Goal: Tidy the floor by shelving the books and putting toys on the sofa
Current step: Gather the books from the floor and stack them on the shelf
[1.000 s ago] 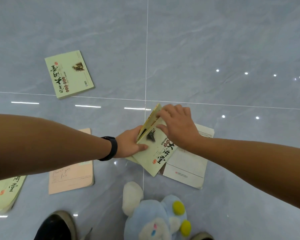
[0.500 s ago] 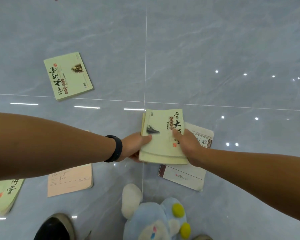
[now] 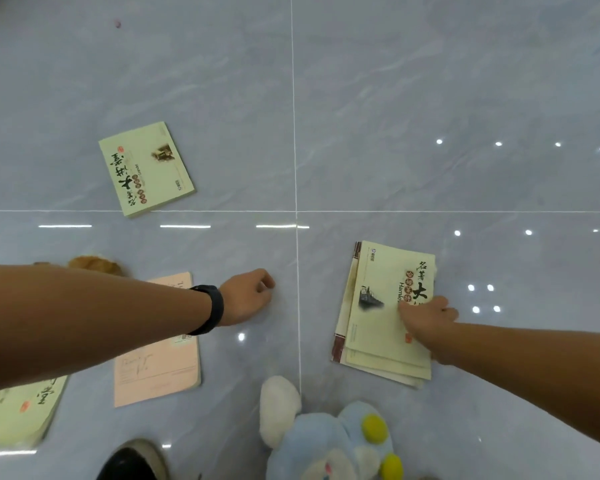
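Head view: a person bent over a grey tiled floor (image 3: 430, 81) strewn with books and a toy.
Right hand (image 3: 426, 318): its fingers gripped the right edge of a small stack of books (image 3: 374, 327), green cover on top, at or just above the floor.
Left hand (image 3: 248, 296): its fingers loosely curled, grasping nothing, above the floor, near a pink book (image 3: 160, 372).
Other books: a green one (image 3: 146, 168) lay further out on the left; another green one (image 3: 18, 410) sat at the lower left edge.
Toy: a blue plush (image 3: 329, 441) lay near the feet, beside a shoe (image 3: 132, 460).
Step in hand: gathering books into one pile, judged from the stack.
Next move: likely the free hand reaching the pink book, which lies flat and needs an edge lifted.
Shelf and sofa: not in view.
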A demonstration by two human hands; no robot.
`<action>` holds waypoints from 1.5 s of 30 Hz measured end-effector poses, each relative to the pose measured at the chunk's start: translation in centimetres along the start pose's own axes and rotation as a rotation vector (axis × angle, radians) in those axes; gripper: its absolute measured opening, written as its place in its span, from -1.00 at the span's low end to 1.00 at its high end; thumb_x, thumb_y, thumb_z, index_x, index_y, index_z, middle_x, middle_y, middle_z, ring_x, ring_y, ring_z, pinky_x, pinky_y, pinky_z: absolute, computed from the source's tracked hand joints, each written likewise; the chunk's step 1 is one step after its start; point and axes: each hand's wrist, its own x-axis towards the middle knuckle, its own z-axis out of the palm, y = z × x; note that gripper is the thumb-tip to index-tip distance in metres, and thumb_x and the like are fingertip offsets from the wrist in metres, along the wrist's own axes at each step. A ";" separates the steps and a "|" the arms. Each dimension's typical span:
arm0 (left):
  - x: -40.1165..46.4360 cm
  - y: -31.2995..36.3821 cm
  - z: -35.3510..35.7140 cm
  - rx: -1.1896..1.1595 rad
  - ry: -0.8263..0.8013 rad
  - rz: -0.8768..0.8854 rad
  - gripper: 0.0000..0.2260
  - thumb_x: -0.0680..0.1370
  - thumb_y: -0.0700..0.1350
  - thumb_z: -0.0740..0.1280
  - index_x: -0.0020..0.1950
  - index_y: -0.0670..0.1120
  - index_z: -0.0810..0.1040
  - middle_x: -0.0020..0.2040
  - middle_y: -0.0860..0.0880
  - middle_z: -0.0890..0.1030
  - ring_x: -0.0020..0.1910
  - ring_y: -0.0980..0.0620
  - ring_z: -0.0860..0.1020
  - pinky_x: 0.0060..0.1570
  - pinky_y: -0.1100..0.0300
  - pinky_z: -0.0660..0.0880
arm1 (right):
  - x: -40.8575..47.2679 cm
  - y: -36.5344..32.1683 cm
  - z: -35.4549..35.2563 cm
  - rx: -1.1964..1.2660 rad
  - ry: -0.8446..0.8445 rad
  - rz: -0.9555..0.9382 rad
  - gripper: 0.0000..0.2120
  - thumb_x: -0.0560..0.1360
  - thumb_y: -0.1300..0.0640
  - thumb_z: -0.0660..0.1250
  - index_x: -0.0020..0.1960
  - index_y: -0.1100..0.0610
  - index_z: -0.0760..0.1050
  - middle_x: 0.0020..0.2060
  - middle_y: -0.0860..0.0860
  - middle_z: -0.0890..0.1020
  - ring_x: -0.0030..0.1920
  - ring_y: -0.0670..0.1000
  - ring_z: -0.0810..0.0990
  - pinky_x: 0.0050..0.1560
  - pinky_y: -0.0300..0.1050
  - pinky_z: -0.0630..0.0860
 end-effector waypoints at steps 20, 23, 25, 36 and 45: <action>-1.7 -7.7 -6.3 1.489 -0.200 0.727 -0.62 0.55 0.09 0.39 0.31 0.00 0.44 0.23 -0.06 0.48 0.22 -0.14 0.43 0.21 -0.02 0.30 | -3.3 -11.2 7.2 -0.087 -0.133 -0.350 -0.17 0.47 0.03 0.52 0.53 0.12 0.07 0.40 0.19 0.30 0.30 0.24 0.45 0.30 0.13 0.45; -0.8 -5.8 -7.7 1.386 -0.119 0.741 -0.74 0.62 0.01 0.30 0.29 0.02 0.44 0.26 -0.04 0.46 0.23 -0.12 0.42 0.22 0.00 0.32 | -3.4 -10.6 6.7 -0.181 -0.063 -0.483 -0.20 0.46 0.08 0.51 0.52 0.10 0.11 0.39 0.18 0.28 0.31 0.25 0.42 0.28 0.10 0.41; -0.4 -3.9 -8.5 1.307 -0.123 0.683 -0.75 0.64 -0.01 0.26 0.31 0.04 0.44 0.34 0.00 0.45 0.26 -0.08 0.44 0.28 0.02 0.34 | -3.4 -10.1 6.3 -0.245 -0.029 -0.573 -0.26 0.47 0.08 0.49 0.50 0.07 0.13 0.37 0.15 0.26 0.30 0.22 0.39 0.26 0.10 0.41; -0.9 3.2 -10.6 0.740 -0.107 0.436 -0.76 0.61 -0.02 0.20 0.25 0.07 0.52 -0.05 0.06 0.65 -0.11 0.01 0.57 -0.01 0.02 0.52 | -6.0 -10.8 5.5 0.054 -0.674 -0.553 -0.58 0.65 -0.19 0.17 0.03 0.14 0.58 -0.12 0.13 0.65 -0.23 0.03 0.55 -0.17 -0.11 0.48; 0.3 3.7 -10.4 0.820 0.467 0.765 -0.64 0.59 0.14 0.18 0.36 0.11 0.38 0.06 0.07 0.55 0.05 0.00 0.48 0.25 0.00 0.32 | -8.0 -12.8 4.7 0.126 -0.827 -0.646 -0.82 0.69 0.21 0.20 0.20 0.12 0.55 -0.12 0.11 0.68 -0.28 0.01 0.58 -0.30 -0.18 0.52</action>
